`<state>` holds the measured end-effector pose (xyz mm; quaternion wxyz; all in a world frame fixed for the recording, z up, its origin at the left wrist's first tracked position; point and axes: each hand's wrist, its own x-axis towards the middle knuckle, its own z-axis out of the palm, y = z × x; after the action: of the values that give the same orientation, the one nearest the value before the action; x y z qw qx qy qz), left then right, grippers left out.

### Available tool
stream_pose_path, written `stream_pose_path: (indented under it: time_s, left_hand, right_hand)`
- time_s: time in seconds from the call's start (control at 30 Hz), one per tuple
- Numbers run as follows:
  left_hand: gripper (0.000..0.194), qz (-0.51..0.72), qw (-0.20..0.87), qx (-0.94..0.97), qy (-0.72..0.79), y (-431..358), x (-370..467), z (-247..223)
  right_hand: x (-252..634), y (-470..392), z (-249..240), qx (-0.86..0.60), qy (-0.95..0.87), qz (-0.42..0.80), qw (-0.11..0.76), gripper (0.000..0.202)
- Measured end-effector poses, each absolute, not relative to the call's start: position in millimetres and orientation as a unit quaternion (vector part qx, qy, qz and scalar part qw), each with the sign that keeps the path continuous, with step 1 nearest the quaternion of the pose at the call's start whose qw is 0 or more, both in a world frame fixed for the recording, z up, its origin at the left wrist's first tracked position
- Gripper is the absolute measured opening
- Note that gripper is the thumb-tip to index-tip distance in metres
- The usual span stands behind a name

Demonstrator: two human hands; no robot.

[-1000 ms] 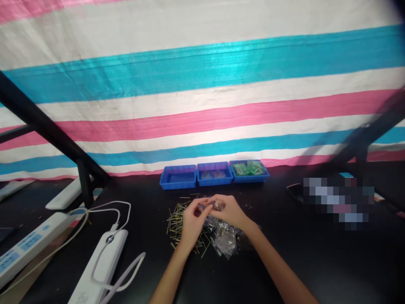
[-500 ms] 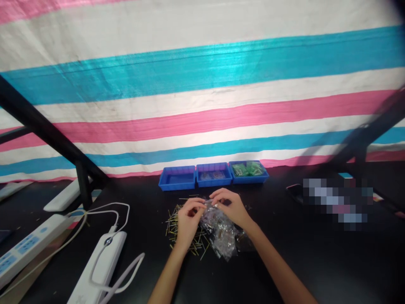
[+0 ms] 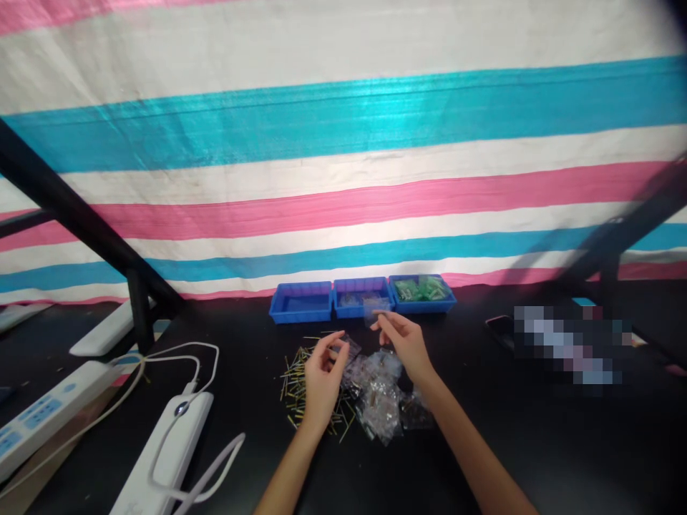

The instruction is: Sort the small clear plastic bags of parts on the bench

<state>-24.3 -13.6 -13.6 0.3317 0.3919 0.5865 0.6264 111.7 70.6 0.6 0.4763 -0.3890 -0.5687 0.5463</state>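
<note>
Your right hand (image 3: 405, 343) had its grip pinched together on a small clear bag (image 3: 375, 313), thin, flat and see-through. The bag was at the front right corner of the middle blue tray (image 3: 348, 312); I could not tell if they touched. Your left hand (image 3: 322, 368) was curled beside another clear bag (image 3: 350, 348). I could not tell if its grip was closed on that one.

Under and between your arms, a shiny, crinkly pile of bags (image 3: 381, 397) lay on the smooth black counter (image 3: 236, 379). Next to it, thin straight sticks (image 3: 295, 386), some yellowish, were spread in a messy heap. The right blue tray (image 3: 426, 307) held lumpy green packs (image 3: 421, 288). All the trays were boxy.

Half a second before, your hands were close together over the pile. Now your right hand had gone up toward the trays, while your left hand had stayed near the sticks.
</note>
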Motion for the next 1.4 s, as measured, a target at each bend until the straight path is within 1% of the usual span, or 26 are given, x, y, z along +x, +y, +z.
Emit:
stream_pose_path:
  time_s: [0.07, 0.13, 0.3, 0.47, 0.7, 0.93, 1.1, 1.3, 1.4]
  left_hand:
    - [0.032, 0.628, 0.328, 0.385, 0.591, -14, -23, -12]
    - [0.031, 0.626, 0.327, 0.380, 0.597, -14, -23, -11]
    - [0.030, 0.615, 0.339, 0.376, 0.604, -15, -27, -8]
    - [0.032, 0.616, 0.337, 0.377, 0.604, -14, -36, -10]
    - [0.037, 0.603, 0.320, 0.377, 0.625, -9, -47, -18]
    - [0.036, 0.583, 0.298, 0.397, 0.643, -7, -50, -26]
    - [0.034, 0.577, 0.300, 0.415, 0.637, -6, -53, -29]
    - [0.031, 0.557, 0.295, 0.443, 0.638, -7, -50, -30]
    - [0.032, 0.544, 0.298, 0.447, 0.644, -7, -44, -30]
  right_hand:
    - [119, 79, -3, -0.420, -0.567, 0.522, 0.479, 0.039]
    - [125, 86, -8, -0.447, -0.578, 0.501, 0.465, 0.042]
    - [132, 91, -13, -0.487, -0.583, 0.485, 0.434, 0.036]
    - [129, 92, -13, -0.478, -0.571, 0.496, 0.447, 0.040]
    - [128, 95, -16, -0.450, -0.565, 0.505, 0.472, 0.036]
    - [132, 95, -13, -0.462, -0.566, 0.483, 0.482, 0.034]
    - [135, 99, -15, -0.466, -0.546, 0.496, 0.488, 0.034]
    - [136, 102, -18, -0.478, -0.556, 0.469, 0.493, 0.033]
    - [136, 102, -19, -0.482, -0.547, 0.476, 0.491, 0.033]
